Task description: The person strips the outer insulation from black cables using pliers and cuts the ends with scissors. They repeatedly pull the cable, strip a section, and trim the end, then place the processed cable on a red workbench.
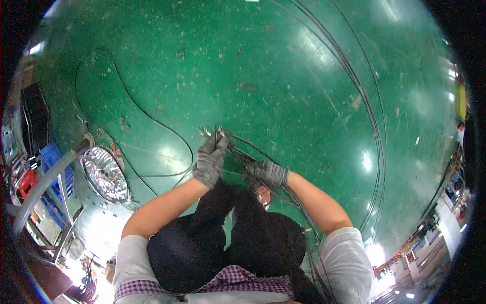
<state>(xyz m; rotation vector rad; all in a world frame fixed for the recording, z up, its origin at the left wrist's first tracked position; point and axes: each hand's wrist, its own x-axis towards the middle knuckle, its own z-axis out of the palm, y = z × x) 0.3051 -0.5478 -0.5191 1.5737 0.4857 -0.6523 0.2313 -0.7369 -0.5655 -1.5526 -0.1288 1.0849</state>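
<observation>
In front of my knees, my left hand (211, 156), in a grey knitted glove, is closed around the end of a black cable. Small shiny metal pieces (220, 131) show at its fingertips. My right hand (269, 173), gloved the same way, sits lower and to the right, its fingers wrapped round a bundle of thin black cables (242, 154). The bundle passes between both hands and runs down past my right leg. Part of the right hand's grip is hidden by the glove and the cables.
Long black cables (365, 99) sweep in an arc over the green floor (228, 61) on the right. One cable loop (132, 99) lies to the left. A round basin (126, 195) of shiny metal parts, a bent metal tube frame (45, 180) and a blue crate (56, 164) stand at left.
</observation>
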